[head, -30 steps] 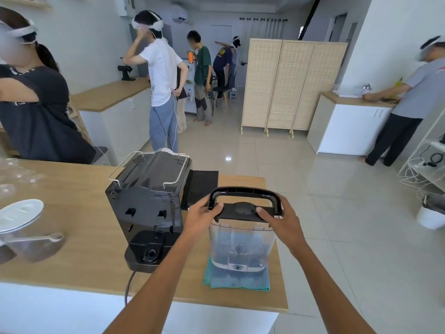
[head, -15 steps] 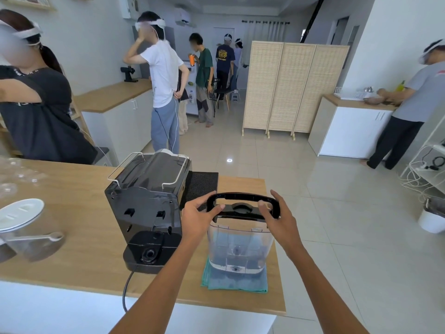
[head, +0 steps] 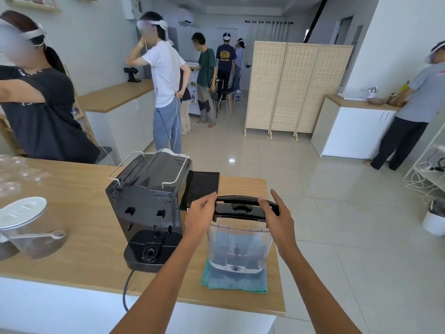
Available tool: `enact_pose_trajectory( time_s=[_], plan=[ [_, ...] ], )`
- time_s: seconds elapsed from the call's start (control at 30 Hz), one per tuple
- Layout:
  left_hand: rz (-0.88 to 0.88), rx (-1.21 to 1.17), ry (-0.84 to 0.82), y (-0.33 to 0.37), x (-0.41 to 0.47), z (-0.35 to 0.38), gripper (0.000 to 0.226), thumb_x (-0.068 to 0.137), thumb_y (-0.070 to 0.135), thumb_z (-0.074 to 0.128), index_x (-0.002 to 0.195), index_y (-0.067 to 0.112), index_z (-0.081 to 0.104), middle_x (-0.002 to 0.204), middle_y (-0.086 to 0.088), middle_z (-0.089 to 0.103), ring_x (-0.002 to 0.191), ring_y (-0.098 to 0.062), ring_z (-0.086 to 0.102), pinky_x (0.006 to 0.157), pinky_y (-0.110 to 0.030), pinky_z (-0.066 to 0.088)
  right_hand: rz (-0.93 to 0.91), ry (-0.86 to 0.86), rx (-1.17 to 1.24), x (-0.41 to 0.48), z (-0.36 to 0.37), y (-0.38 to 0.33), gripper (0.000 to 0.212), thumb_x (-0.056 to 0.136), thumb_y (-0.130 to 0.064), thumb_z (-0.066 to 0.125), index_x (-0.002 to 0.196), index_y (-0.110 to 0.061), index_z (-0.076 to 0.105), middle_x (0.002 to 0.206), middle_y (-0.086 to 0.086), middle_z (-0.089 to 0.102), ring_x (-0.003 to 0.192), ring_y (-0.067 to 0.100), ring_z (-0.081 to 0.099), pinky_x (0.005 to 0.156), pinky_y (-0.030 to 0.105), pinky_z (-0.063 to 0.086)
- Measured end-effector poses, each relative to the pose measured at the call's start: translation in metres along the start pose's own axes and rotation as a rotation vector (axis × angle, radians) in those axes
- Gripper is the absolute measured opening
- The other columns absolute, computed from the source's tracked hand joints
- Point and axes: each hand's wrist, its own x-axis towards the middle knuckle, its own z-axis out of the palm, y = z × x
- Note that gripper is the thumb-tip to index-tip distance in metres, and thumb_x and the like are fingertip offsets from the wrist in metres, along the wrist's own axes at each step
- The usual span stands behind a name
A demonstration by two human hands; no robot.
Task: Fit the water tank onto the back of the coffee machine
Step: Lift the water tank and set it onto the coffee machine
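A clear plastic water tank (head: pixel 239 247) with a black lid and handle stands on a teal cloth (head: pixel 234 282) near the counter's front right. My left hand (head: pixel 201 214) grips the lid's left end and my right hand (head: pixel 277 213) grips its right end. The black coffee machine (head: pixel 147 203) stands just left of the tank with its back toward me. Its empty rear base with a round valve socket (head: pixel 150 251) faces me, and a power cord runs off the counter's front edge.
A lidded clear jar (head: pixel 26 225) with a white spoon stands at the counter's left. A black mat (head: pixel 203 186) lies behind the machine. The wooden counter (head: pixel 72 208) ends just right of the tank. Several people stand beyond the counter.
The tank's lid has risen slightly and tipped toward the far side with both hands on it. The handle now lies lower, folded back over the lid.
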Motion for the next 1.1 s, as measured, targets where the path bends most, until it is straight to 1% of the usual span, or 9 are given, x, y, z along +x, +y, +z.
enact_pose_trajectory(
  time_s=[0.2, 0.4, 0.53, 0.67, 0.8, 0.87, 0.93, 1.0, 1.1],
  plan=[
    [0.039, -0.028, -0.197, -0.011, 0.001, -0.003, 0.043, 0.103, 0.041, 0.036, 0.144, 0.035, 0.049, 0.141, 0.017, 0.046, 0.129, -0.002, 0.037, 0.107, -0.026, 0.025, 0.019, -0.164, -0.028, -0.002, -0.014, 0.008, 0.086, 0.085, -0.062, 0.063, 0.158, -0.04, 0.025, 0.162, -0.007, 0.031, 0.146, 0.018, 0.032, 0.116, 0.039, 0.031],
    [0.141, 0.029, -0.29, -0.026, -0.015, -0.008, 0.055, 0.099, 0.038, 0.052, 0.151, 0.043, 0.033, 0.139, 0.034, 0.037, 0.14, -0.004, 0.03, 0.107, -0.024, 0.024, -0.065, -0.26, -0.109, -0.015, -0.017, 0.03, 0.106, 0.071, -0.075, 0.064, 0.158, -0.044, 0.013, 0.156, -0.017, 0.035, 0.143, 0.012, 0.037, 0.109, 0.028, 0.035],
    [0.227, 0.181, -0.296, -0.034, -0.022, -0.006, 0.072, 0.089, 0.058, 0.058, 0.152, 0.048, 0.024, 0.151, 0.027, 0.028, 0.143, -0.005, 0.025, 0.117, -0.045, 0.028, -0.11, -0.249, -0.11, -0.022, -0.016, 0.039, 0.099, 0.071, -0.079, 0.065, 0.149, -0.061, 0.007, 0.149, -0.031, 0.036, 0.133, -0.002, 0.04, 0.105, 0.02, 0.036],
    [0.246, 0.201, -0.311, -0.038, -0.021, -0.008, 0.079, 0.081, 0.074, 0.057, 0.149, 0.057, 0.019, 0.153, 0.033, 0.023, 0.142, -0.017, 0.038, 0.115, -0.055, 0.033, -0.112, -0.236, -0.121, -0.021, -0.016, 0.043, 0.093, 0.072, -0.078, 0.064, 0.143, -0.069, 0.005, 0.146, -0.037, 0.036, 0.125, -0.014, 0.042, 0.101, 0.012, 0.036],
    [0.287, 0.257, -0.3, -0.049, -0.02, -0.009, 0.09, 0.078, 0.076, 0.06, 0.151, 0.056, 0.011, 0.16, 0.018, 0.03, 0.142, -0.032, 0.038, 0.109, -0.063, 0.036, -0.134, -0.209, -0.145, -0.02, -0.015, 0.047, 0.091, 0.072, -0.08, 0.063, 0.141, -0.074, 0.004, 0.137, -0.046, 0.037, 0.114, -0.027, 0.044, 0.091, 0.0, 0.036],
    [0.302, 0.271, -0.308, -0.057, -0.018, -0.012, 0.096, 0.077, 0.074, 0.062, 0.153, 0.052, 0.007, 0.148, -0.002, 0.051, 0.117, -0.048, 0.053, 0.102, -0.061, 0.043, -0.15, -0.199, -0.154, -0.02, -0.015, 0.05, 0.093, 0.072, -0.08, 0.062, 0.144, -0.071, 0.004, 0.136, -0.047, 0.04, 0.114, -0.026, 0.045, 0.092, 0.0, 0.037],
    [0.289, 0.244, -0.319, -0.061, -0.017, -0.014, 0.1, 0.075, 0.073, 0.065, 0.152, 0.055, 0.004, 0.108, 0.002, 0.066, 0.089, -0.018, 0.063, 0.1, -0.044, 0.049, -0.172, -0.201, -0.177, -0.019, -0.016, 0.055, 0.094, 0.073, -0.081, 0.06, 0.146, -0.069, 0.003, 0.128, -0.055, 0.042, 0.111, -0.028, 0.047, 0.088, -0.002, 0.037],
    [0.295, 0.248, -0.316, -0.062, -0.013, -0.015, 0.101, 0.074, 0.073, 0.066, 0.151, 0.057, 0.003, 0.081, 0.015, 0.051, 0.071, -0.003, 0.05, 0.09, -0.03, 0.047, -0.198, -0.224, -0.211, -0.017, -0.017, 0.059, 0.098, 0.075, -0.079, 0.06, 0.151, -0.062, 0.001, 0.125, -0.058, 0.042, 0.111, -0.027, 0.048, 0.086, -0.003, 0.038],
    [0.279, 0.281, -0.335, -0.063, -0.012, -0.016, 0.109, 0.068, 0.073, 0.07, 0.15, 0.059, 0.0, 0.082, 0.013, 0.046, 0.073, -0.008, 0.048, 0.082, -0.026, 0.045, -0.225, -0.283, -0.284, -0.013, -0.022, 0.065, 0.111, 0.073, -0.073, 0.07, 0.155, -0.054, -0.001, 0.133, -0.043, 0.05, 0.114, -0.013, 0.056, 0.088, 0.004, 0.045]
  ],
)
